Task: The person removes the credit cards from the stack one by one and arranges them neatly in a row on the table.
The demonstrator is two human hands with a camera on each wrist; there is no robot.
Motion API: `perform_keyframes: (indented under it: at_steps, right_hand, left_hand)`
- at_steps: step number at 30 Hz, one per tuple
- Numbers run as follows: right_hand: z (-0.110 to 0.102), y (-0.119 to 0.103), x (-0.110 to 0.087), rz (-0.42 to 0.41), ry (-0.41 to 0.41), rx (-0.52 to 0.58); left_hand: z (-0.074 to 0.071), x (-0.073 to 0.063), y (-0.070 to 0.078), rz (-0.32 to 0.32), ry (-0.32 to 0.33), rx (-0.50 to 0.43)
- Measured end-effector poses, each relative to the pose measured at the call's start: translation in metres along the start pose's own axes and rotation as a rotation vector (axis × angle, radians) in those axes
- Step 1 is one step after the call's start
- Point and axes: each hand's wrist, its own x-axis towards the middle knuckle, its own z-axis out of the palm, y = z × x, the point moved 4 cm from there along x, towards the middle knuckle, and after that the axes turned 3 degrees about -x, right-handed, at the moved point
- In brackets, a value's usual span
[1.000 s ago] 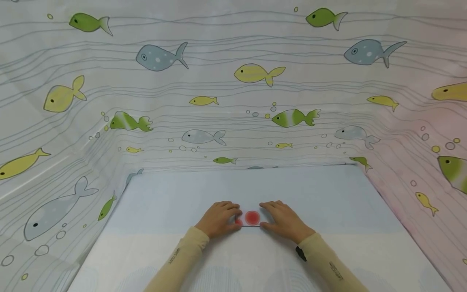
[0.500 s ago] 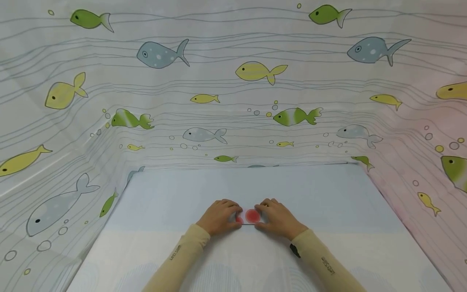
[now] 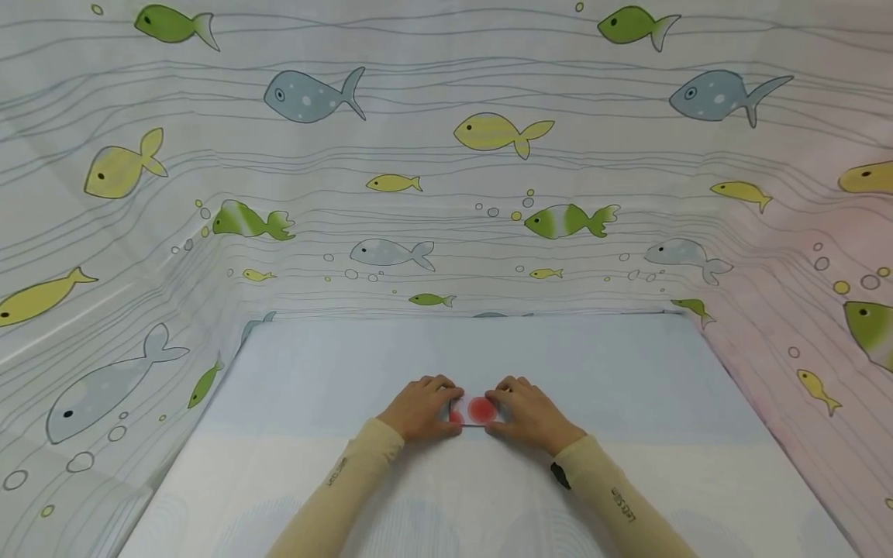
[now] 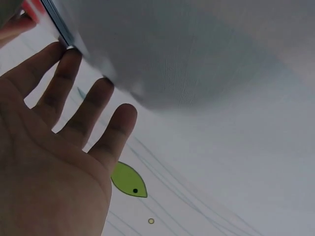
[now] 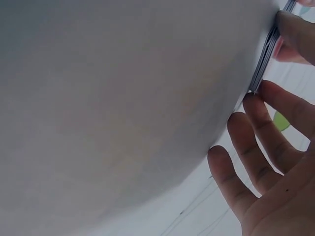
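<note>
A small thin stack of cards, white with red circles on its top face, lies flat on the table between the two hands. My left hand holds its left end, thumb at the near edge and forefinger at the far edge. On the right end, my right hand grips the stack the same way. The right wrist view shows the layered edges of the cards between thumb and forefinger, with the other fingers spread along the table. In the left wrist view the stack's corner meets the fingertips.
The table has a pale blue far part and a whitish near part. Fish-printed sheeting rises behind it and on both sides. A dark band or object shows at the right sleeve's cuff.
My right hand has moved left and closed in on the right end of the cards. The left hand has stayed nearly in place at the left end.
</note>
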Motion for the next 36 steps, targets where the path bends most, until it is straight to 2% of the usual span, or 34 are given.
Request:
perform_keyframes:
  at_steps: [7, 17, 22, 27, 30, 36]
  right_hand:
    - [0.000, 0.001, 0.000, 0.002, 0.019, 0.014]
    - [0.001, 0.002, -0.001, 0.034, 0.006, 0.044]
    - [-0.001, 0.000, -0.001, 0.034, 0.025, 0.029]
    - [-0.005, -0.003, -0.001, 0.025, 0.051, 0.002]
    - [-0.008, -0.005, -0.002, 0.021, 0.084, -0.024]
    - [-0.010, -0.014, -0.003, -0.018, 0.151, -0.031]
  left_hand:
    - [0.000, 0.004, -0.001, -0.031, -0.039, -0.030]
    - [-0.001, 0.005, -0.001, -0.047, -0.022, -0.032]
    - [-0.007, 0.002, 0.000, -0.009, 0.042, -0.022]
    - [-0.010, -0.002, 0.001, 0.051, 0.113, 0.052]
    - [-0.012, -0.004, 0.001, 0.065, 0.138, 0.081]
    - [-0.020, -0.012, 0.000, 0.072, 0.176, 0.058]
